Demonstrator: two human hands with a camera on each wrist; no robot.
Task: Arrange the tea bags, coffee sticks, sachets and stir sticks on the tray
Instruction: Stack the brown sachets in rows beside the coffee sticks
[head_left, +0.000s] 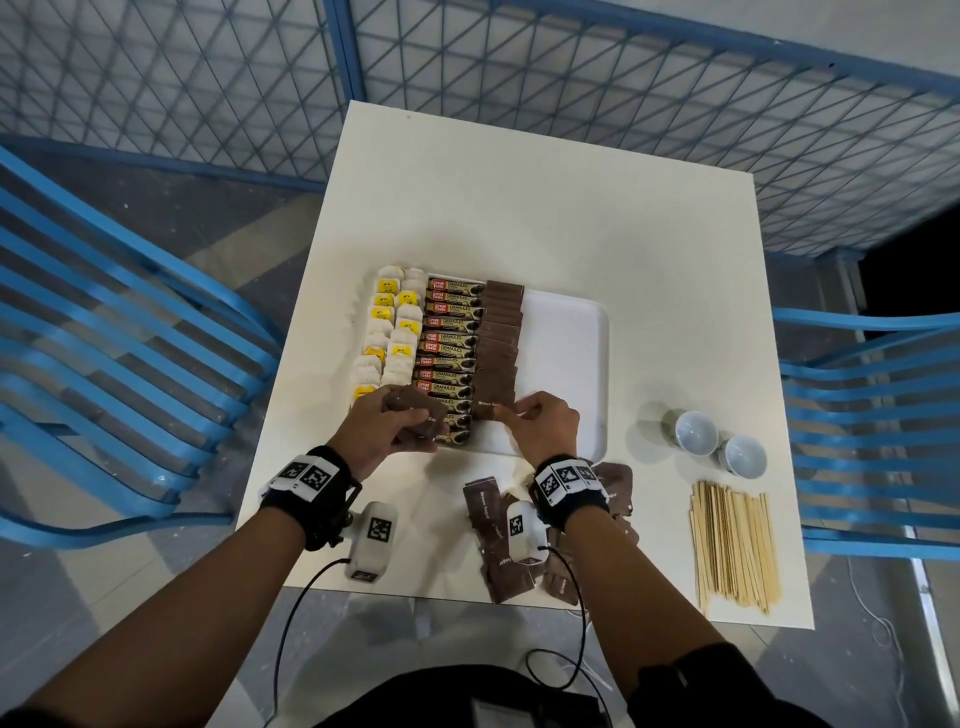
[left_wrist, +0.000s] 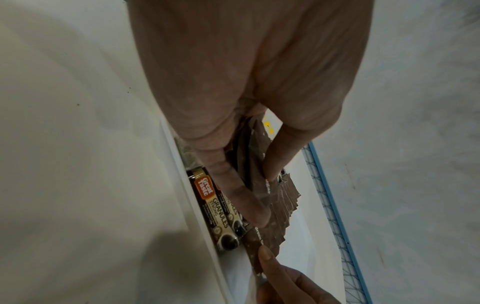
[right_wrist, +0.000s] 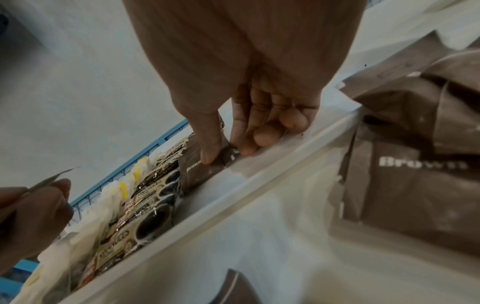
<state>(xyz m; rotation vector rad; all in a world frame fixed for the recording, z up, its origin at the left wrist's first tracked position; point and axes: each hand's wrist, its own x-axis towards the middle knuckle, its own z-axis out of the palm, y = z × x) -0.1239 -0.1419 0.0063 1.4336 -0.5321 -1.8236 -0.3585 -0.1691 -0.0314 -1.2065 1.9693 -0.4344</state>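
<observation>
Tray: white, shallow-rimmed, set on the white worktop; its right part is bare. Tea bags: white with yellow tags, laid in two columns along the tray's left edge. Coffee sticks: dark wrappers printed with a red label and "GRANULES", stacked in one column just right of the tea bags. Brown sachets: plain brown paper, overlapped in one column touching the coffee sticks; the nearest is lettered "Brown". Loose sachets: heaped on the worktop near the front edge, partly hidden by the right wrist. Stir sticks: pale wood, bundled on the worktop right of the tray, well apart from it. Two white cups: placed between tray and stir sticks. Left hand: grip closed on a small fan of brown sachets, seen edge-on in the left wrist view between thumb and fingers. Right hand: the nearest sachet of the column is pinched between thumb and fingertips, a hold made plain only in the right wrist view. Blue chairs are seen only from the head camera.
</observation>
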